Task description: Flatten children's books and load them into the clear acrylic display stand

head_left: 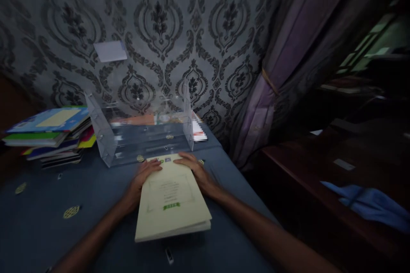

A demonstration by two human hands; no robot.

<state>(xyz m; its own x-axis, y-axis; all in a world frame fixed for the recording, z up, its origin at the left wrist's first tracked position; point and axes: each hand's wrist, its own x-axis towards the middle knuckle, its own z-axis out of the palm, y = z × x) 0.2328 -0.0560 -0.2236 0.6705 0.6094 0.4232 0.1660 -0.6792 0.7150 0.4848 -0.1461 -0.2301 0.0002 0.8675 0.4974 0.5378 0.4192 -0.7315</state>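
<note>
A cream-coloured book (pixel 174 222) with a green ribbon mark and small print on its cover is above the blue patterned cloth. My left hand (pixel 145 177) grips its far left edge, with fingertips on the cover. On the opposite edge, my right hand (pixel 194 168) holds it the same way, fingers over the top corner. The near end of the book shows its pages slightly parted. Just beyond both hands stands a clear plastic rack (pixel 101 136) with upright side panels.
A pile of colourful books (pixel 48 121) lies left of the rack. A white and red printed item (pixel 199 130), partly blurred, sits behind its right panel. At right are a tied purple curtain (pixel 259 115) and dark brown furniture (pixel 297 183) bearing a blue cloth (pixel 371 207). Patterned wallpaper (pixel 160 21) backs the table.
</note>
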